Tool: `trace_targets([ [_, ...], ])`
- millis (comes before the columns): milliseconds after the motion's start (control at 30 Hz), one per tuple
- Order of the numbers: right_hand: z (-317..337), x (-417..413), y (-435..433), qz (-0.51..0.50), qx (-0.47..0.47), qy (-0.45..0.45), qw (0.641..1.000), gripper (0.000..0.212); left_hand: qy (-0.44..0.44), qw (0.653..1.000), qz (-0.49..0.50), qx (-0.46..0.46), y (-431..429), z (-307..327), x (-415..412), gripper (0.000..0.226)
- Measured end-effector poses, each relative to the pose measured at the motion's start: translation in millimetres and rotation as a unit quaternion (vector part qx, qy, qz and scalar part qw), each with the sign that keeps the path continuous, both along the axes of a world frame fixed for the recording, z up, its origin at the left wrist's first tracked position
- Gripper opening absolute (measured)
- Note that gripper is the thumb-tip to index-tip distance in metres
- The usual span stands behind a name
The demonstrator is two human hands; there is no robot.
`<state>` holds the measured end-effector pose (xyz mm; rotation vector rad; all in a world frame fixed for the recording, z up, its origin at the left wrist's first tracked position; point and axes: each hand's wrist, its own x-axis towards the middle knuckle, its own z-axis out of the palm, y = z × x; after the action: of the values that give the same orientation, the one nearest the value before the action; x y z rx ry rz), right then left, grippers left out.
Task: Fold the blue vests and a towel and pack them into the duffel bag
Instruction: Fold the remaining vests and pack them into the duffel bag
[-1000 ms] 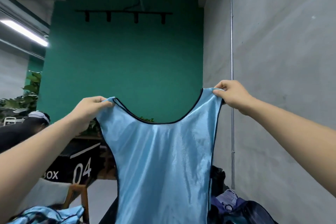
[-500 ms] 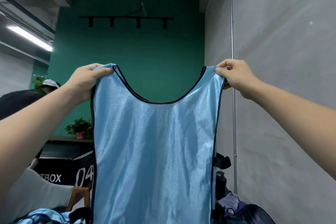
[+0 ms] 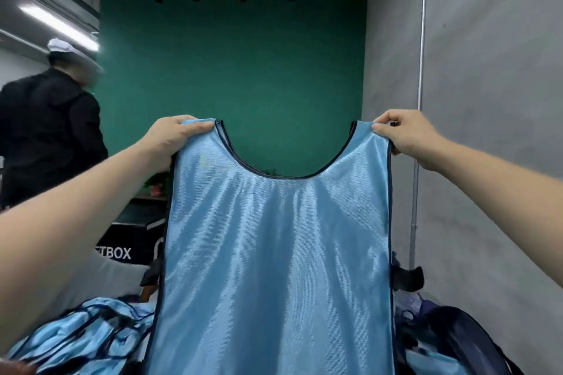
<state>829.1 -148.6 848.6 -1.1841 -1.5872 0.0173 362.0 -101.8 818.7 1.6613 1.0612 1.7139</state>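
A shiny light-blue vest (image 3: 274, 253) with dark trim hangs spread out flat in front of me, neckline at the top. My left hand (image 3: 170, 140) grips its left shoulder strap. My right hand (image 3: 405, 134) pinches the right shoulder strap. A heap of more blue vests (image 3: 85, 338) lies at the lower left. A dark duffel bag (image 3: 457, 338) shows at the lower right, mostly hidden behind the held vest. No towel is visible.
A person in black with a white cap (image 3: 51, 128) stands at the left. A black box (image 3: 134, 237) marked "BOX" sits behind the vest pile. A grey wall (image 3: 487, 100) runs along the right, a green wall (image 3: 231, 70) ahead.
The vest is now held wider and flatter than a second ago. The view tilted, so the hands sit lower in frame. The person at left has stood up.
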Motion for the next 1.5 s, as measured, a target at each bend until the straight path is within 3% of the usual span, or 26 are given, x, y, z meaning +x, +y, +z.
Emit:
trace_targets([
  [200, -81.8, -1.1, 106.5, -0.024, -0.071, -0.015, 0.997, 0.013, 0.016, 0.997, 0.031, -0.074, 84.0, -77.3, 4.1, 0.051],
  [467, -169.0, -3.2, 206.9, -0.039, -0.129, -0.034, 0.99, 0.015, 0.047, 0.99, 0.07, -0.114, 172.8, -151.8, 10.2, 0.032],
  [800, -260.3, 4.1, 266.7, -0.04, -0.204, -0.063, 0.976, 0.011, 0.12, 0.974, 0.066, -0.18, 233.7, -239.4, 13.9, 0.043],
  [1067, -317.8, -0.1, 309.2, -0.026, -0.263, -0.097, 0.96, 0.013, 0.194, 0.951, 0.034, -0.239, 281.4, -301.5, 8.4, 0.021],
  [1500, -384.8, -9.6, 386.5, -0.038, -0.329, -0.157, 0.93, 0.019, 0.163, 0.947, 0.037, -0.275, 362.2, -378.6, 11.5, 0.03],
])
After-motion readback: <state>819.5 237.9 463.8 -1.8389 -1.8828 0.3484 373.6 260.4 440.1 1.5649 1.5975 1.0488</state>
